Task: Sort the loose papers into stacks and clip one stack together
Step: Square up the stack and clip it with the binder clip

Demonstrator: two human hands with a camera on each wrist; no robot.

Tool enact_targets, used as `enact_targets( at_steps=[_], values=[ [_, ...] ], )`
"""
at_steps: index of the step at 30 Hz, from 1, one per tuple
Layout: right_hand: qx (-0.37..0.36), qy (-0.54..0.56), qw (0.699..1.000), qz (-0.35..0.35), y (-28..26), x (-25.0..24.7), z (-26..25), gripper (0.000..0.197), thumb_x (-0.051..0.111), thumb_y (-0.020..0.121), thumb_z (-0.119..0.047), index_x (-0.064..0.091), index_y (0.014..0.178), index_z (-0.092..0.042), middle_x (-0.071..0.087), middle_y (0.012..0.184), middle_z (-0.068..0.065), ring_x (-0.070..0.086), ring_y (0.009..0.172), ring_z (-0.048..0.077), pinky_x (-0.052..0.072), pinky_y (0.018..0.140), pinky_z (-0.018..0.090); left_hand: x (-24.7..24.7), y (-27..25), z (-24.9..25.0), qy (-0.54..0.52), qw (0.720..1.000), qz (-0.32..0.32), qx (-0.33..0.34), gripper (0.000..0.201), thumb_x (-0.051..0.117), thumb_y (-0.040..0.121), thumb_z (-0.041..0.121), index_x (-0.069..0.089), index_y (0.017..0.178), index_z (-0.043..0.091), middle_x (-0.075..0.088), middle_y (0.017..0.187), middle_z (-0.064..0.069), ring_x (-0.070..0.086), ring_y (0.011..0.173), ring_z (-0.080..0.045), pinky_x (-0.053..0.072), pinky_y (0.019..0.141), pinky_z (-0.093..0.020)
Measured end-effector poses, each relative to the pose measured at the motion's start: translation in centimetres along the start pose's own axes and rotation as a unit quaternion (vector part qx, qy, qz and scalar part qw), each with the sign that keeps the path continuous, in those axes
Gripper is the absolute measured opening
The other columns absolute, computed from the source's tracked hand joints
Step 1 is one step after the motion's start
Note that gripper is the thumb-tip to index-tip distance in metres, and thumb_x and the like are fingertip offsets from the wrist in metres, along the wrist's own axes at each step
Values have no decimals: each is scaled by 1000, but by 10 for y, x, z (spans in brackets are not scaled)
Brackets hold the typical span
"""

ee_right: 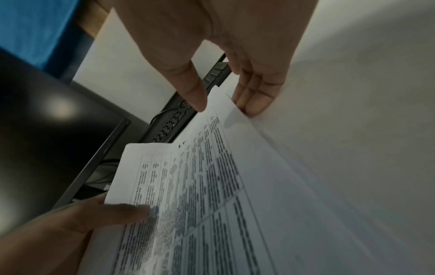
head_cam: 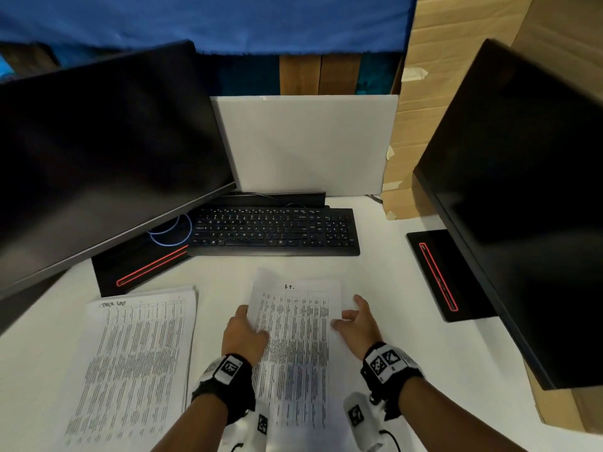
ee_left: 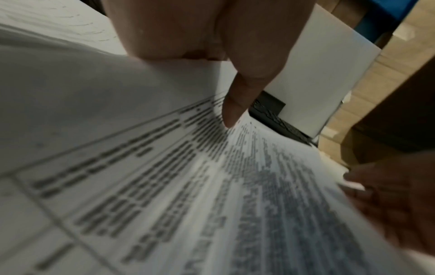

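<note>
White surface (head_cam: 391,288) below two dark monitors | left hand (head_cam: 243,334) pinches the top white printed sheet (head_cam: 293,337) — left edge lifted | right hand (head_cam: 357,321) spread beside its right edge | second stack (head_cam: 137,353) left of hands | advice — lift slowly, peel one sheet only.

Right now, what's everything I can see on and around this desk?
paper stack: one, white with printed tables, lying on the desk at left.
middle papers: a few sheets, white with printed tables, between the hands; top sheet's left edge lifted.
keyboard: one, black, behind the papers.
monitors: two, black, screens dark; left monitor, right monitor.
white board: one, upright behind the keyboard.
cardboard: brown, far right.
blue cloth: along the top.
desk: one, white.
left hand: pinches the lifted sheet's left edge.
right hand: fingers straight at the papers' right edge.
</note>
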State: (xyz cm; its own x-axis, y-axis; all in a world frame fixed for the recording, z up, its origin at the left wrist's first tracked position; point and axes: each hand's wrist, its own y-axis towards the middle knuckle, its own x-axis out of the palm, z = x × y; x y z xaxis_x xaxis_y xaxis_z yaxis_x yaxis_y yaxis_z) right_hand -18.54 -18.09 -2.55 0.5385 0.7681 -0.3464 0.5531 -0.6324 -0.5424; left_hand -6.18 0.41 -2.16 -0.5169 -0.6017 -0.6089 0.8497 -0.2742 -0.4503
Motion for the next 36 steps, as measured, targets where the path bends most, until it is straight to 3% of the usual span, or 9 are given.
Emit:
enact_targets(
  at_steps=[4,7,9,14,19,22,25,31,36],
  values=[
    [23,-4,999,-21,10,-3,-2,75,70,83,-17,30,145,-12,53,132,11,56,112,23,45,95,31,-7,-7,9,-195,980,-31,-18,62,63,81,-7,33,122,28,65,96,-14,61,68,-26,53,59,-35],
    [6,25,1000,-12,15,-12,-7,49,73,78,-13,55,123,-8,65,116,7,63,93,16,51,77,26,-20,-10,19,-248,965,-75,29,54,61,84,-9,46,127,19,68,109,-10,67,91,-24,53,79,-33],
    [0,106,994,-13,14,-19,-14,52,76,72,-14,56,120,-12,67,116,6,64,100,20,52,90,36,-33,-14,31,-264,959,-88,58,42,57,83,-11,61,115,17,73,106,-2,66,103,-21,50,89,-35],
    [-92,221,970,-32,-12,-32,-61,24,57,86,1,67,106,-6,73,105,11,67,102,31,53,87,38,-61,-28,78,-296,948,-33,115,36,49,85,-10,65,87,21,72,80,15,63,81,1,44,67,-15],
    [-211,232,949,12,-31,-34,-95,30,53,87,7,64,111,-6,72,107,7,68,100,22,53,88,37,-70,-34,96,-329,924,45,190,28,49,90,-2,57,109,16,64,95,11,59,81,7,43,62,-3],
    [-241,208,947,41,-34,-29,-92,21,57,82,8,63,97,-6,71,94,6,68,92,18,51,86,37,-68,-32,90,-376,902,65,201,18,51,87,5,58,100,15,63,92,4,60,85,-7,45,78,-18],
    [-264,168,948,56,-39,-19,-83,18,63,73,0,61,82,-15,66,82,1,62,79,11,49,76,25,-62,-35,86,-393,893,85,203,9,42,74,14,49,81,15,55,81,-3,52,73,-11,43,72,-21],
    [-229,194,951,76,-41,-19,-87,32,59,78,-7,63,110,-10,70,108,6,65,104,20,50,94,44,-61,-41,93,-415,888,71,186,28,47,92,5,54,115,19,63,99,12,59,84,10,43,75,-10],
    [-224,190,952,89,-51,-6,-84,35,60,86,-11,59,120,-15,68,117,1,62,112,18,45,103,48,-49,-39,86,-412,893,74,168,28,47,98,11,52,110,35,66,104,11,62,101,-7,45,81,-19]
  ],
)
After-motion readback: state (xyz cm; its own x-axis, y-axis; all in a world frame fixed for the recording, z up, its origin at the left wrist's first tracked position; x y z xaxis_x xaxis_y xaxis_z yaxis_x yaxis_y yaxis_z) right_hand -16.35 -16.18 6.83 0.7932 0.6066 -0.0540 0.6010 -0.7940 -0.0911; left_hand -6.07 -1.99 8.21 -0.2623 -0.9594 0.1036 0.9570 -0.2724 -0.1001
